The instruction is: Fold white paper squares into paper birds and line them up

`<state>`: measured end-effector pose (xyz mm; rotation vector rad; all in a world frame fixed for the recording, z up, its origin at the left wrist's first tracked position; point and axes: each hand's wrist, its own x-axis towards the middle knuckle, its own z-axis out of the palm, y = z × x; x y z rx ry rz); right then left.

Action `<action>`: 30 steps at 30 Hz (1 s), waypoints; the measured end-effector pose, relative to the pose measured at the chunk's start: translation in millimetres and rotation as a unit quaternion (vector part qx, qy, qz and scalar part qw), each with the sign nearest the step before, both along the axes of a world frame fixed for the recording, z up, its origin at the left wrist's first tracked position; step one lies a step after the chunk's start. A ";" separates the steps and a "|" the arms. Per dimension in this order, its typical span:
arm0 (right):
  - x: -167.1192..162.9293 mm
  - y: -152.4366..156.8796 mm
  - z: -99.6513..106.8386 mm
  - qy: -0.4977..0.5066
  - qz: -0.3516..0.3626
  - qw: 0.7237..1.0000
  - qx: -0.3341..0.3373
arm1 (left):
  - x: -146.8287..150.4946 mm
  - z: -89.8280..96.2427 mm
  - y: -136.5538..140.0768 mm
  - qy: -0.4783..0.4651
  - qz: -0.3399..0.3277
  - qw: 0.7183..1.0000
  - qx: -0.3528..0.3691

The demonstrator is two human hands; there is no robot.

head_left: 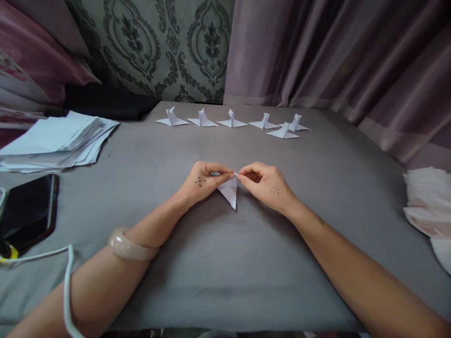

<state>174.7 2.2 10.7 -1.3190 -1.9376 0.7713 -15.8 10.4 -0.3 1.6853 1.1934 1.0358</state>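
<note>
Between my two hands is a folded piece of white paper (229, 191), its pointed end hanging toward me. My left hand (207, 180) pinches it along the upper part, thumb and fingers closed. At the paper's top right tip, my right hand (266, 184) pinches a small corner, fingertips almost meeting those of the left. The far side of the paper is hidden behind my left fingers. Beyond, several folded white paper figures (231, 121) with flat wings and upright middles stand in a row.
A stack of white paper sheets (52, 141) lies on the grey cloth-covered table (176, 281) at the left. Nearer are a black phone (30, 211) and a white cable (67, 281) crossing by my left forearm. Whitish crumpled cloth or tissue (428, 202) sits at the right edge.
</note>
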 end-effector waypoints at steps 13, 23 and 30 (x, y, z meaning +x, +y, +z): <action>-5.6 -2.4 -2.9 -0.051 0.009 0.995 0.087 | 0.2 -0.2 0.1 0.014 -0.031 0.999 0.015; 2.2 6.1 -19.5 -0.039 -0.032 0.994 0.102 | -18.5 -18.7 12.6 0.056 -0.073 0.995 0.023; -3.5 4.8 -27.3 -0.134 0.060 0.985 0.095 | -18.5 -18.5 18.5 0.118 -0.078 0.985 0.099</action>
